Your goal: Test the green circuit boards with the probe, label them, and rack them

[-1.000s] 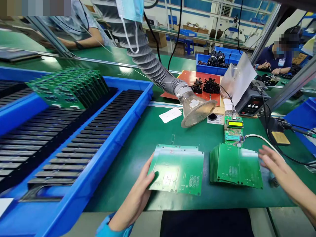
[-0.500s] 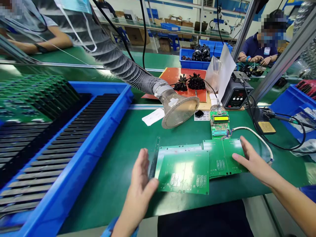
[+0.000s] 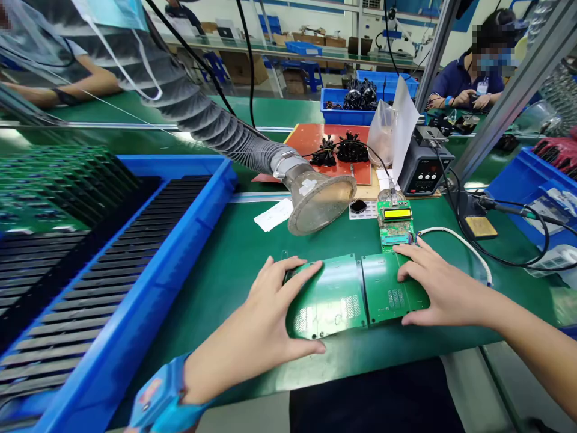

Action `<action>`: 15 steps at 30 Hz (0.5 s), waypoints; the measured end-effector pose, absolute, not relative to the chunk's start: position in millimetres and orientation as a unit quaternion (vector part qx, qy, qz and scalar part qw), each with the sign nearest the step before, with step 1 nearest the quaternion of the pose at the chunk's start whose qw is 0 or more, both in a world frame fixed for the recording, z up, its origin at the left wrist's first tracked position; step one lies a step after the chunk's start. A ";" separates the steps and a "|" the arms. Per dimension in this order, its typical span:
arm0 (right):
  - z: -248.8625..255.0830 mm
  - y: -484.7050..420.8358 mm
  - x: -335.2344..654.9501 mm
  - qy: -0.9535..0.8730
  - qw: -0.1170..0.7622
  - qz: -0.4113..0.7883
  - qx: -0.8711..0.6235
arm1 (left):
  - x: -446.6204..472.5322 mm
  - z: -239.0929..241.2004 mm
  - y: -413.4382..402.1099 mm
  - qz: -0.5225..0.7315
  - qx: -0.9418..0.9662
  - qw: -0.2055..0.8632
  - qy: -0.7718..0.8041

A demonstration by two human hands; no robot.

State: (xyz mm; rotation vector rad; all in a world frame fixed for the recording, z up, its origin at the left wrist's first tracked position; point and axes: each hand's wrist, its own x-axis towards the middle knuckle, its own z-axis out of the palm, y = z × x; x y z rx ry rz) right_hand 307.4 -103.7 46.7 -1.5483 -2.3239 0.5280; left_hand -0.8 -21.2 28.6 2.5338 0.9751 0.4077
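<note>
Two green circuit boards lie side by side in front of me, a narrow gap between them. Around the left circuit board (image 3: pixel 336 294) my left hand (image 3: pixel 274 307) is spread, fingertips over its upper left part and the thumb stretched along the lower edge. My right hand (image 3: pixel 437 285) spans the right circuit board (image 3: pixel 383 294), fingers at its top and face, thumb against its bottom edge. Whether more boards lie beneath is hard to see now. Just behind the right board stands a small tester board (image 3: pixel 393 222) with a yellow lit display.
A blue slotted bin (image 3: pixel 180 240) with a row of upright circuit boards (image 3: pixel 67 186) fills the left. A fume hose (image 3: pixel 322 201) hangs over the bench. Right of it are a soldering station (image 3: pixel 426 165), a sponge stand (image 3: pixel 481 227) and a blue bin (image 3: pixel 518 174). Co-workers sit opposite.
Both hands have closed in on the boards. The left board has moved up and right, lining up beside the right one; the clear strip at its left is now mostly covered. The view has shifted slightly.
</note>
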 end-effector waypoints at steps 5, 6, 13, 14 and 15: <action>47.7 -105.4 307.2 -0.819 0.110 0.157 -0.542 | 5.0 23.5 -21.4 0.134 0.904 0.209 0.347; 48.0 -105.3 306.9 -0.817 0.108 0.158 -0.544 | 6.7 23.9 -20.4 0.134 0.904 0.214 0.345; 48.9 -108.1 305.4 -0.810 0.121 0.158 -0.552 | -0.2 23.9 -15.9 0.137 0.900 0.241 0.335; 48.5 -111.3 307.4 -0.809 0.122 0.151 -0.554 | -4.5 22.5 -16.1 0.161 0.889 0.255 0.346; 47.9 -115.6 310.7 -0.806 0.124 0.143 -0.561 | -9.1 20.8 -16.5 0.192 0.869 0.279 0.361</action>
